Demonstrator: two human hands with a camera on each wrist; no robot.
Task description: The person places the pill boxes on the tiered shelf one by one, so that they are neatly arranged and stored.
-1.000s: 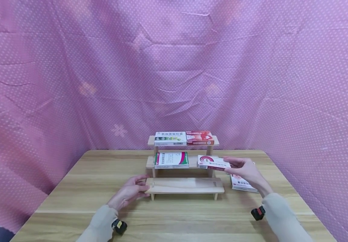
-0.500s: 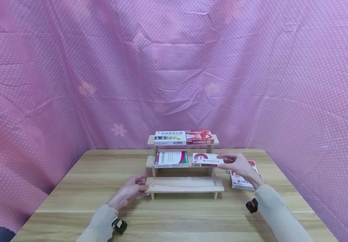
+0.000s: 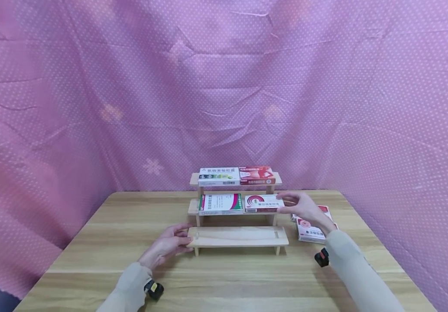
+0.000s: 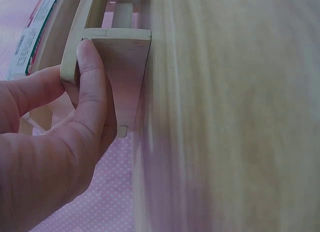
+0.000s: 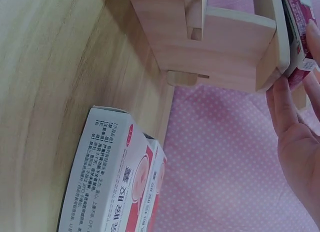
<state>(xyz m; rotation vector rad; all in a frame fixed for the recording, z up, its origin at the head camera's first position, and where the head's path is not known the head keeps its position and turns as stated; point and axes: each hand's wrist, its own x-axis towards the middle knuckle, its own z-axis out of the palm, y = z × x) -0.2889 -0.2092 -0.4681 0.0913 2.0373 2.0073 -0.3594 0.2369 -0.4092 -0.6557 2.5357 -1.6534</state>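
Note:
A wooden three-step display stand [image 3: 239, 236] is on the table. My left hand [image 3: 170, 245] pinches the left end of its lowest board, the thumb on one face and fingers beneath, as the left wrist view shows. On the middle step, my right hand [image 3: 303, 210] grips the right end of a white medicine box [image 3: 263, 202] with red arcs and a dark red side. Left of it lies a white, green and magenta medicine box [image 3: 221, 203]. The top step bears a white-green medicine box [image 3: 219, 177] and a red medicine box [image 3: 256, 175].
Right of the stand, on the wooden table [image 3: 224, 281], lie white-and-red medicine boxes [image 5: 120, 177], partly behind my right wrist in the head view. A pink dotted cloth [image 3: 224, 108] hangs behind the table and along its sides.
My right hand has moved left with the red-arc medicine box, bringing it beside the green-and-magenta box on the middle step. My left hand has stayed at the lowest board's end.

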